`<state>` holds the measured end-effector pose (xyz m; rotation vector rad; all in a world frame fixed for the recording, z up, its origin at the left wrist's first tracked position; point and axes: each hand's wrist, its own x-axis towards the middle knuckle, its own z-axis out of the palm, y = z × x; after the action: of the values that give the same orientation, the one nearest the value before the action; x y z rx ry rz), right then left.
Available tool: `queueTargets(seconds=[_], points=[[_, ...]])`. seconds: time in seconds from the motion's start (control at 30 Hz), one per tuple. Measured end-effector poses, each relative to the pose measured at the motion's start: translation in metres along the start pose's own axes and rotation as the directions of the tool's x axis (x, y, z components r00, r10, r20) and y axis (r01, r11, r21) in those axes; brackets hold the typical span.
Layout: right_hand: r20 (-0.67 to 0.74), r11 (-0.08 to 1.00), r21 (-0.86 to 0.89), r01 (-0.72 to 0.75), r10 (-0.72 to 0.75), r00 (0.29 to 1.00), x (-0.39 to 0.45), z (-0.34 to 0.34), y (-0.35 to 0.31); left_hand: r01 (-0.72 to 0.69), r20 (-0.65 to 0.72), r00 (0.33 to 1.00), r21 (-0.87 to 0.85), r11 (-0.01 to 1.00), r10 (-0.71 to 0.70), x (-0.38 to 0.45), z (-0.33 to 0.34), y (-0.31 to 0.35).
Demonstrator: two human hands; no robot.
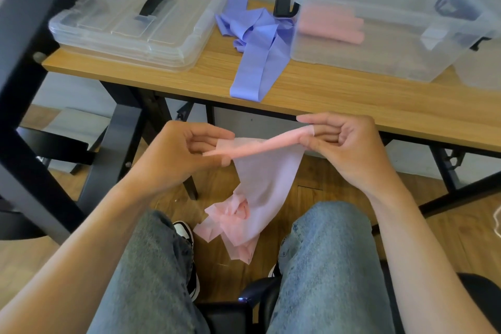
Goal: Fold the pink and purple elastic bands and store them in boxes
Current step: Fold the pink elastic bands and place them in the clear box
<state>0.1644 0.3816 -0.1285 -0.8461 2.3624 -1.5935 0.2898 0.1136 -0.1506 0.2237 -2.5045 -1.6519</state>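
Your left hand and right hand pinch the pink band taut, so it folds flat

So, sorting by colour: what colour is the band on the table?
Purple band, head view.

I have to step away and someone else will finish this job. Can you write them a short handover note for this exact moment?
Left hand and right hand each pinch the pink band, a stretch of it taut between them; the rest hangs loose between the knees.
Purple band lies unfolded on the table, beside the clear box.
Done: folded pink bands already sit inside that box.
Left: fold the held pink band, box it, then fold and store the purple one. Lid lies on the table's left.
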Motion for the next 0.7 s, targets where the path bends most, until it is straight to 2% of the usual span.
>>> queueTargets(seconds=[0.07,0.13,0.27,0.33,0.4,0.47,0.6,0.7], points=[[-0.021,0.988,-0.150,0.032,-0.035,0.999,0.000,0.003,0.004,-0.056,-0.008,0.998,0.187,0.981,0.059,-0.001,0.004,0.001],[-0.045,0.970,-0.238,0.043,-0.055,0.997,0.001,0.004,0.008,-0.095,-0.046,0.992,0.297,0.950,0.114,0.000,0.008,-0.001],[-0.035,0.948,-0.313,0.052,-0.066,0.997,0.001,0.007,0.018,-0.095,-0.140,0.980,0.285,0.954,0.140,0.000,0.015,-0.018],[-0.019,0.950,-0.312,0.022,-0.030,0.999,-0.001,0.010,0.023,-0.067,-0.171,0.980,0.201,0.977,0.103,-0.001,0.021,-0.028],[-0.021,0.974,-0.224,-0.032,0.028,0.999,-0.004,0.017,0.029,-0.019,-0.192,0.981,0.027,0.999,0.023,-0.002,0.026,-0.037],[-0.051,0.995,-0.065,-0.081,0.078,0.996,-0.006,0.025,0.038,0.018,-0.200,0.979,-0.089,0.996,-0.036,0.001,0.031,-0.048],[-0.050,0.981,0.151,-0.119,0.128,0.991,-0.010,0.042,0.058,0.103,-0.241,0.957,-0.244,0.964,-0.163,0.005,0.042,-0.066],[-0.062,0.965,0.222,-0.137,0.155,0.986,-0.010,0.056,0.075,0.107,-0.228,0.960,-0.232,0.967,-0.161,0.006,0.045,-0.082]])
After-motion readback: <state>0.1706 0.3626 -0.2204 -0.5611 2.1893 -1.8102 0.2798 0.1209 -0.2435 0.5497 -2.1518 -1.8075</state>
